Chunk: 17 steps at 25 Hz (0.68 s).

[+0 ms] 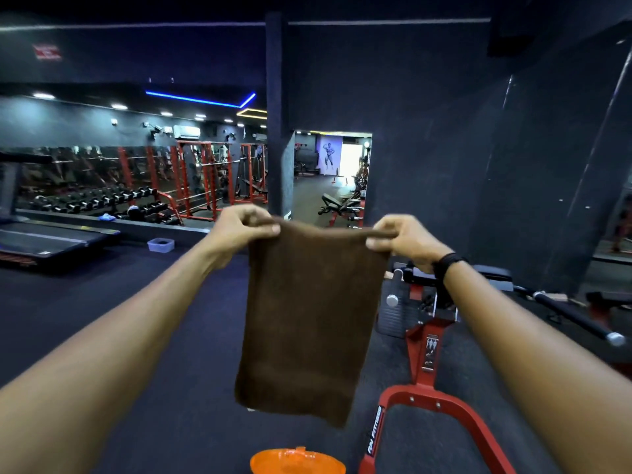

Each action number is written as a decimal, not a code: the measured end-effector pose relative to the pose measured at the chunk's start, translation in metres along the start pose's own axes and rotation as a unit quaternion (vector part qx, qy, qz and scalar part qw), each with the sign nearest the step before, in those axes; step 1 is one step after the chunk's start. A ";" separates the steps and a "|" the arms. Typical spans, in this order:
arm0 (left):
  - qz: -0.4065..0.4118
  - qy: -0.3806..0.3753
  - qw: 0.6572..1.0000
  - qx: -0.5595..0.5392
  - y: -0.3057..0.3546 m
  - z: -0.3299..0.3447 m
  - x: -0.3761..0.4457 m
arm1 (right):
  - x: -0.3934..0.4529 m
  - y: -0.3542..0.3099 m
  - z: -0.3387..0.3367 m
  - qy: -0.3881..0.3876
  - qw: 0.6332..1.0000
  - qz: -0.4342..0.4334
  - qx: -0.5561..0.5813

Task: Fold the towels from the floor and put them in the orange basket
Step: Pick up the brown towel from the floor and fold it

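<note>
Both arms reach forward at chest height in a dim gym. Left hand (244,227) pinches the top left corner of a brown towel (307,319), thumb and fingers curled over the hem. Right hand (403,239) pinches the top right corner the same way; a black band (448,263) sits on that wrist. Top edge of the towel runs taut between the two hands, sagging only slightly. The towel hangs straight down in the air as a tall rectangle, clear of the floor (154,336), lower edge slanting a little down to the right. Whether it is a single layer or already doubled cannot be told. Directly below, at the bottom edge of the view, the rim of the orange basket (297,461) shows, only partly in frame; the towel's lower edge hangs above it, apart from it. To the right of towel and basket stands a red-framed bench (427,364) with black pads, its base curving toward the basket. Far left, a treadmill (44,241); just beyond it on the floor, a small clear tub (160,245). Behind, a dumbbell rack (102,200) and red racks (205,176) along a mirrored wall. A dark pillar (277,114) rises behind the towel.
</note>
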<state>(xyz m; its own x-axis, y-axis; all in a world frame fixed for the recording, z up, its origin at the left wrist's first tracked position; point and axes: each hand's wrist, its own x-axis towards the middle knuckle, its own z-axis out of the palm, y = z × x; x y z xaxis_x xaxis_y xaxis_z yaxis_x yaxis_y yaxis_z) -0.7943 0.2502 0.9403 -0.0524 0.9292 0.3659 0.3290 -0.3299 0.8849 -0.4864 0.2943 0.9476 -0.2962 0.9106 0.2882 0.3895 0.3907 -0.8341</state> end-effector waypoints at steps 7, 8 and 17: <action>-0.191 -0.059 0.978 -0.067 -0.039 0.010 -0.026 | -0.015 0.051 0.047 -0.102 0.970 0.149 0.162; -0.200 -0.011 0.974 -0.104 -0.042 0.009 -0.022 | -0.013 0.050 0.049 -0.079 0.963 0.154 0.208; -0.179 -0.028 0.981 -0.066 -0.060 -0.007 -0.024 | -0.002 0.048 0.063 -0.020 0.977 0.120 0.178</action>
<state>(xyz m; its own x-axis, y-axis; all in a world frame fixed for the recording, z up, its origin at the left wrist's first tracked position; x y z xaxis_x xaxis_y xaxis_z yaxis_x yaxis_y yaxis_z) -0.8195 0.2468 0.8808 -0.0899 0.9959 0.0116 0.1741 0.0043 0.9847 -0.5217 0.3024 0.8777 -0.2705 0.9613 0.0522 0.1269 0.0894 -0.9879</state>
